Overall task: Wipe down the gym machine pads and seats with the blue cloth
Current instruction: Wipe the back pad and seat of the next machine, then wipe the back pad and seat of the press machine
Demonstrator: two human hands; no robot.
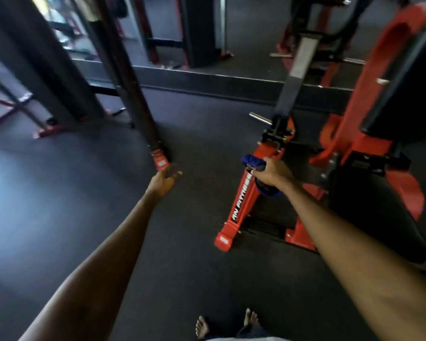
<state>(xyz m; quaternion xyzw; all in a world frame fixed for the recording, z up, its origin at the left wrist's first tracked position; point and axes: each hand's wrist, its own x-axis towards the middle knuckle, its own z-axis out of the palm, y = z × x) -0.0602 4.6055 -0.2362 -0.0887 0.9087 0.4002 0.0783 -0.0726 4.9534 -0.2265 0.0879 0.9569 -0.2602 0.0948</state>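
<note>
My right hand (272, 174) grips the bunched blue cloth (252, 162), held in the air above the red base rail (241, 205) of a gym machine. A fold of the cloth hangs below the fist. My left hand (164, 181) is stretched out over the dark floor with fingers relaxed and holds nothing. A black pad (403, 94) of the red machine stands at the right, apart from both hands.
A red machine frame (354, 124) fills the right side, with a black upright bar (290, 89) on it. A dark rack post (133, 94) with a red foot stands left of centre. A wall mirror lies behind. Dark rubber floor (59, 205) spreads at the left. My bare feet show at the bottom.
</note>
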